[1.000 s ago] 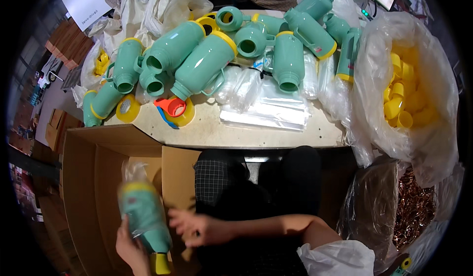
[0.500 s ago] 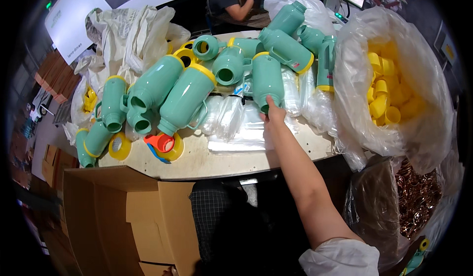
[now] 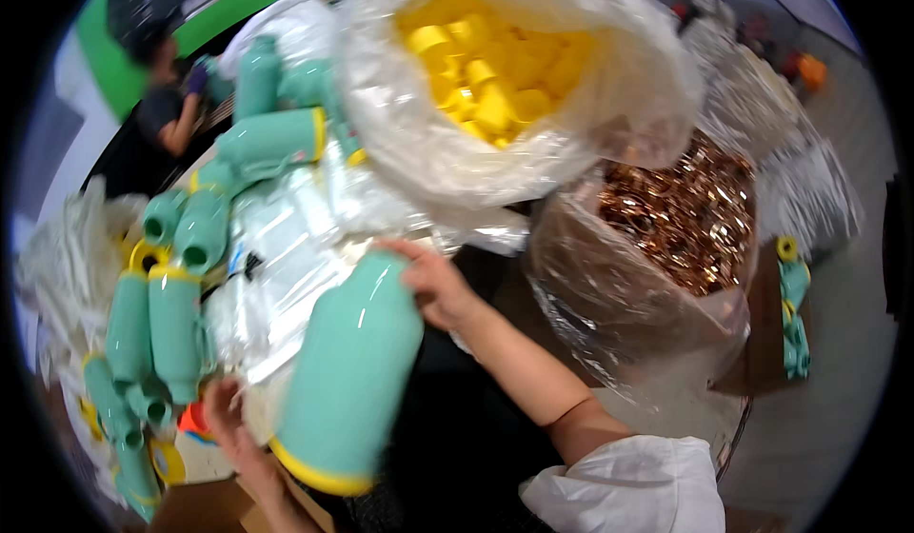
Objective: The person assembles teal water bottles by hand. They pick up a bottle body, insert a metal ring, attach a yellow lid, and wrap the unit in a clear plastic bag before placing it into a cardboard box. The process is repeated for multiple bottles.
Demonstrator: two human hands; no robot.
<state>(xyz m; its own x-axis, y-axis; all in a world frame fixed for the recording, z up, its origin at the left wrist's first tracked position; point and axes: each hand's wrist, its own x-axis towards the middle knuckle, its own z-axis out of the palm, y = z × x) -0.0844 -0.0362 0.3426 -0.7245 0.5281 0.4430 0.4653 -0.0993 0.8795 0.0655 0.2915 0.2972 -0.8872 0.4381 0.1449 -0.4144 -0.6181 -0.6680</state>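
Observation:
A green thermos jug (image 3: 347, 371) with a yellow rim at its lower end hangs tilted in front of me. My right hand (image 3: 428, 281) grips it by its narrower upper end; some of the fingers are hidden behind it. My left hand (image 3: 243, 433) is beside the jug's lower left side, over the table's near edge, a little blurred. Its fingers are stretched out and hold nothing. Close to those fingers lies a red ring-shaped piece (image 3: 194, 421). More green thermos jugs (image 3: 175, 328) with yellow rims lie on the table to the left.
A large clear bag (image 3: 628, 67) of yellow plastic cups (image 3: 490, 95) stands at the back. Right of it is a bag of copper-coloured metal pieces (image 3: 681, 214). Clear plastic bags (image 3: 286, 247) lie on the table. A cardboard box (image 3: 195, 509) is below. Another person (image 3: 162, 105) sits far left.
My right hand has lifted the thermos jug off the table and brought it closer, yellow rim downward. My left hand has come up from the box. The view has swung right.

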